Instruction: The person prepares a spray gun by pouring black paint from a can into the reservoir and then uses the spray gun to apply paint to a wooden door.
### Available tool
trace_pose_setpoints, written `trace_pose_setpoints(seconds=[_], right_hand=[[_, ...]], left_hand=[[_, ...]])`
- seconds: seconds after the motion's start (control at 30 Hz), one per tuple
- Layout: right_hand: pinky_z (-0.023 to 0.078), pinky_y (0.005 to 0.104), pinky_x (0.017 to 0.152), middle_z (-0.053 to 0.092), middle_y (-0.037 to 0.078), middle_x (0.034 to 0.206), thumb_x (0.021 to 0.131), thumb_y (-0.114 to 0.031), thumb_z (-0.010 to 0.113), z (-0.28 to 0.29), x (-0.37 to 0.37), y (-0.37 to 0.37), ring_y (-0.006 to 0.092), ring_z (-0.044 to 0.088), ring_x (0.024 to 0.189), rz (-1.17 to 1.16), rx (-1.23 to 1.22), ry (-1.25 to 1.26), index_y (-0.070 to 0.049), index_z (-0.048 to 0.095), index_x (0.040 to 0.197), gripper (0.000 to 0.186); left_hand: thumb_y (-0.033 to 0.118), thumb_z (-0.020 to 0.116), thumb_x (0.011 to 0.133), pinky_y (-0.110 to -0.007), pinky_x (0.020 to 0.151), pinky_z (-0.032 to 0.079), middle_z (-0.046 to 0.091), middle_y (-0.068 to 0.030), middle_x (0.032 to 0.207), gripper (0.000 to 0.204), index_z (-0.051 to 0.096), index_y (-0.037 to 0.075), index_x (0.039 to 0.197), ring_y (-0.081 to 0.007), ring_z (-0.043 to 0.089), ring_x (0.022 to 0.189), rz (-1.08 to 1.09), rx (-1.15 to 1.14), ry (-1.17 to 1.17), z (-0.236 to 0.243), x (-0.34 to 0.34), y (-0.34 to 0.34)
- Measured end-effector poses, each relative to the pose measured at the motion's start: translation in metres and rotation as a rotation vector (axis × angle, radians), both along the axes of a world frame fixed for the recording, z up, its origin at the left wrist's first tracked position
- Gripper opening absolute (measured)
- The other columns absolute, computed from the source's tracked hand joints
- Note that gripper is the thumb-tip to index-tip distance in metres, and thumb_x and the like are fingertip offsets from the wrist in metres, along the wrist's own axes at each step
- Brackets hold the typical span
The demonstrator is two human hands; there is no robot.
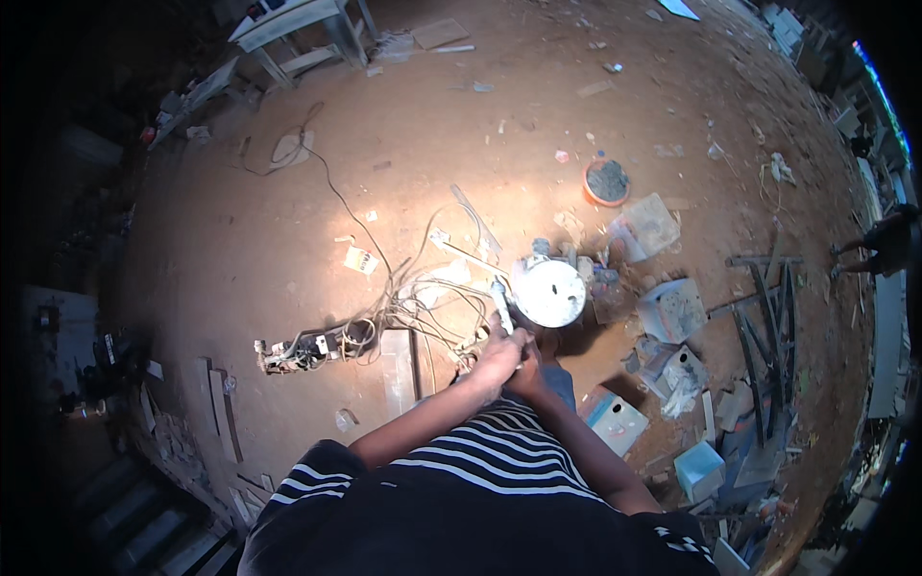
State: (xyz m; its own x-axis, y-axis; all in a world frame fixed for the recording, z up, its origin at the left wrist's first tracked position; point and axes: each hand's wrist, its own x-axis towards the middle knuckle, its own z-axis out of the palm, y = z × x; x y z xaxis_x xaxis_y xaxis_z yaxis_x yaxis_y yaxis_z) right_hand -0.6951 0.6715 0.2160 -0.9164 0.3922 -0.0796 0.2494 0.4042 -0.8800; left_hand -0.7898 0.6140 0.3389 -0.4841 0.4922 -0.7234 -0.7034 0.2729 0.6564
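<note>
Close in front of my body, my two hands meet on a pale, long tool [505,312] with a wider greyish head; its exact kind does not show. My left hand [499,355] is closed around its shaft. Tucked against it, my right hand [526,377] is closed at the tool's lower end, its fingers partly hidden. The head of the tool points away from me, just left of a round white disc-shaped top [549,291] with a small dark hole. What supports that top is mostly hidden beneath it.
Tangled cables [403,298] run to an exposed machine [307,350] at left. An orange bowl of dark material [607,182] lies beyond the disc. Stained boxes [672,309] and dark metal bars [768,336] are at right. A wooden table [288,24] stands far left; a person [884,245] is at the right edge.
</note>
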Motion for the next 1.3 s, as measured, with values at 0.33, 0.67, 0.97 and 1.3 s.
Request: trace_pose_setpoints(seconds=[0.33, 0.67, 0.97, 1.3], right_hand=[[0.051, 0.0366, 0.069, 0.069, 0.016, 0.086, 0.088, -0.012, 0.064, 0.072, -0.004, -0.033, 0.0235, 0.068, 0.078, -0.238, -0.257, 0.015, 0.004, 0.061, 0.107, 0.025], [0.050, 0.0348, 0.081, 0.069, 0.016, 0.100, 0.089, -0.022, 0.067, 0.148, 0.008, -0.060, 0.0257, 0.067, 0.090, -0.262, -0.188, 0.006, -0.004, 0.064, 0.116, 0.033], [0.051, 0.0335, 0.078, 0.067, 0.014, 0.105, 0.087, -0.011, 0.067, 0.122, 0.017, -0.053, 0.0305, 0.067, 0.091, -0.216, -0.087, 0.326, -0.010, 0.061, 0.127, 0.041], [0.052, 0.0350, 0.078, 0.067, 0.014, 0.107, 0.086, -0.008, 0.068, 0.127, 0.024, -0.052, 0.0314, 0.068, 0.092, -0.204, -0.010, 0.366, -0.010, 0.061, 0.127, 0.042]], left_hand=[[0.047, 0.066, 0.085, -0.050, 0.108, 0.032, 0.040, -0.0255, 0.142, 0.083, 0.033, 0.001, 0.145, -0.0436, 0.036, 0.132, -0.247, 0.094, 1.352, 0.109, -0.047, -0.097], [0.037, 0.068, 0.085, -0.047, 0.096, 0.045, 0.053, -0.0216, 0.123, 0.054, 0.054, 0.006, 0.127, -0.0400, 0.052, 0.116, -0.645, 0.169, 1.766, 0.154, -0.071, -0.052], [0.048, 0.049, 0.098, -0.038, 0.105, 0.038, 0.055, -0.0137, 0.127, 0.055, 0.048, 0.005, 0.133, -0.0250, 0.052, 0.122, -0.328, 0.657, 0.836, 0.159, -0.072, -0.047], [0.052, 0.046, 0.097, -0.037, 0.101, 0.041, 0.058, -0.0124, 0.124, 0.056, 0.053, 0.006, 0.128, -0.0250, 0.054, 0.117, -0.408, 0.513, 1.030, 0.165, -0.056, -0.050]])
